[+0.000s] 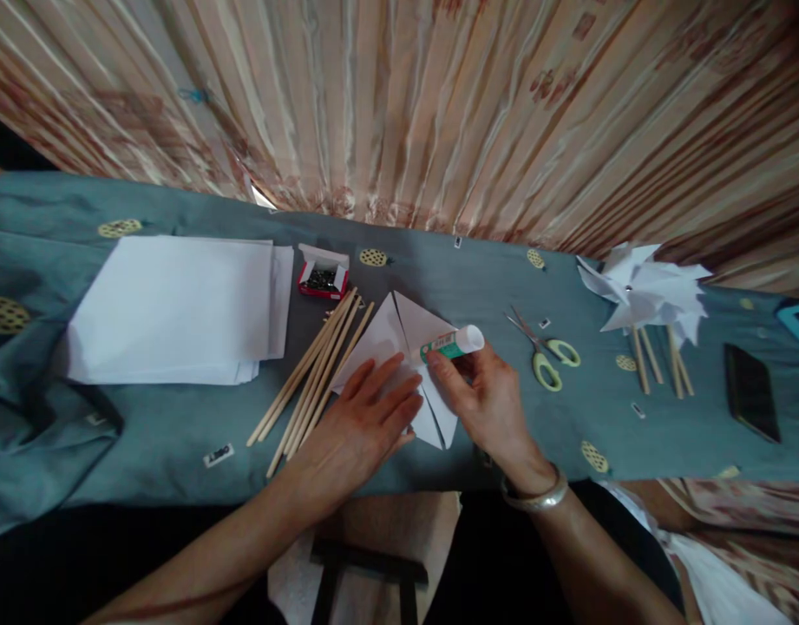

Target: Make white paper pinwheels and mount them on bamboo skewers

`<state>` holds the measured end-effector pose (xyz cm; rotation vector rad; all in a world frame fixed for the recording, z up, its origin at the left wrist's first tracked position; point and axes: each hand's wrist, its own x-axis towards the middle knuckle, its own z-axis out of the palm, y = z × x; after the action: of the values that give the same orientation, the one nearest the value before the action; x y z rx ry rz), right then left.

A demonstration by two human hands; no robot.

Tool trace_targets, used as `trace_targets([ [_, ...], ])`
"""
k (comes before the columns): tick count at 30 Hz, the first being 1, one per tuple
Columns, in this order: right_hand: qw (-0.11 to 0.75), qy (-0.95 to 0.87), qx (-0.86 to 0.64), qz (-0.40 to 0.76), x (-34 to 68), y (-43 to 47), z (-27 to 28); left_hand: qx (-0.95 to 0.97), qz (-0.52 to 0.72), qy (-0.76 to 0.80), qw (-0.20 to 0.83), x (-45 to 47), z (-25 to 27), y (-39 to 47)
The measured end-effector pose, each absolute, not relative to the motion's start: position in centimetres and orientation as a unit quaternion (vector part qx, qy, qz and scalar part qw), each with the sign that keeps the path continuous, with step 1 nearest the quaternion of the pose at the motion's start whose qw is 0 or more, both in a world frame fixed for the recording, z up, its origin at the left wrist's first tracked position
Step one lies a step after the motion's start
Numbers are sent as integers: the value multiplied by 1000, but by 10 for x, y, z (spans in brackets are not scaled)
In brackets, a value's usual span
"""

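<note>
Grips glue stick [451,344] in right hand [488,399], rests outspread left hand [356,425] on paper [378,337]: likely light, crease-prone; hold by edges.

left hand [350,434]: palm down, fingers [383,379] extended, slightly spread | right hand [494,399]: fingers curled, pinching | forearms [243,529] angled inward

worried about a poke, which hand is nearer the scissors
Right. The right hand is just left of the scissors; the left hand is farther left, on the paper.
</note>
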<state>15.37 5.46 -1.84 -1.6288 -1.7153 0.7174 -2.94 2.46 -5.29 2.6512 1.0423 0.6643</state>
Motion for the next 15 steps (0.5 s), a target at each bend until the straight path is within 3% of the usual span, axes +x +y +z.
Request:
trace_targets([
  [7,276,-691,-629,224,145,54,-13,892,215,364,159,-26,-56,23],
  [15,258,-715,-623,182,143,53,-15,898,200,362,147,-25,-58,24],
])
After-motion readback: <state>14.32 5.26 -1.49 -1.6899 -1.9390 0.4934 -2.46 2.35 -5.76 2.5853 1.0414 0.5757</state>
